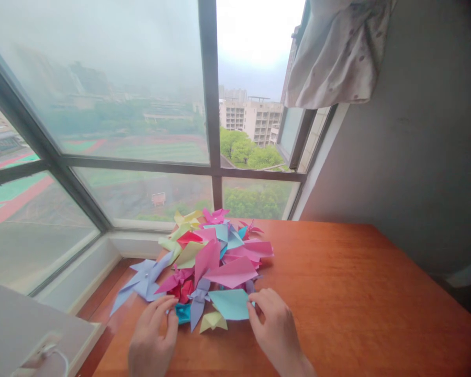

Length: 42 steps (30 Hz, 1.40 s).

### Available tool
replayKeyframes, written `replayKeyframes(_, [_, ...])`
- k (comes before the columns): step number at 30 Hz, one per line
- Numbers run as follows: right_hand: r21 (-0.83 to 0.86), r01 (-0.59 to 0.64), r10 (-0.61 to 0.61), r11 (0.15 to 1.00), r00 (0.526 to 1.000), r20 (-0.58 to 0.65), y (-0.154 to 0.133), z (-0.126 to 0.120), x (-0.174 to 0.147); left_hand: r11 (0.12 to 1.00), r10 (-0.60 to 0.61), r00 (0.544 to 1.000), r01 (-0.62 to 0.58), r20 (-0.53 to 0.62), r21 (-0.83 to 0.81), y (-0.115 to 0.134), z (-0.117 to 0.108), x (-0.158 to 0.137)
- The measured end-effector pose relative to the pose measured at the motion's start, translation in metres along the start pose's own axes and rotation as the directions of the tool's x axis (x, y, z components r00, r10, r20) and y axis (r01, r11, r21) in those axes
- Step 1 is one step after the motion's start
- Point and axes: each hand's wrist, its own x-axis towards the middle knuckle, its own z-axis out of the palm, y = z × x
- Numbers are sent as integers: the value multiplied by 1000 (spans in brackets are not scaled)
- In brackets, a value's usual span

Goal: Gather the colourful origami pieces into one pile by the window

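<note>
From the head camera, the left hand (pixel 151 337) rests with loosely curled fingers at a small teal folded paper piece (pixel 183 312). The right hand (pixel 275 324) pinches the flat turquoise paper sheet (pixel 231 303) on the wooden table (pixel 337 293), below a multicoloured origami pile (pixel 215 251).

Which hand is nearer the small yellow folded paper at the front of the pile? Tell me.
About even, slightly the right. The right hand pinches the teal sheet just right of the yellow folded paper; the left hand touches the pile's edge to its left.
</note>
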Motion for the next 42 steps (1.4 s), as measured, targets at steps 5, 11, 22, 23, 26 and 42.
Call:
replayKeyframes(5, [-29,16,-17,999,1000,-23,3,-3,0,985,66,991,-83,116,153,-32,-2,-23])
replayKeyframes(11, [-69,14,-18,998,998,-53,0,-4,0,965,138,974,-172,178,197,-29,7,-36])
replayKeyframes(22, [-200,22,-34,980,998,-59,-12,-10,-2,964,219,950,-246,221,101,-1,8,-44])
replayKeyframes(23, [-211,15,-28,977,998,-58,-14,-9,-2,967,217,952,-240,216,85,1,6,-43])
replayKeyframes(26, [-217,-15,-2,976,997,-81,-19,0,-2,980,177,971,-188,161,59,7,1,-31])
replayKeyframes(42, [-168,-67,75,984,996,42,-14,50,4,999,34,938,-44,345,22,13,71,123])
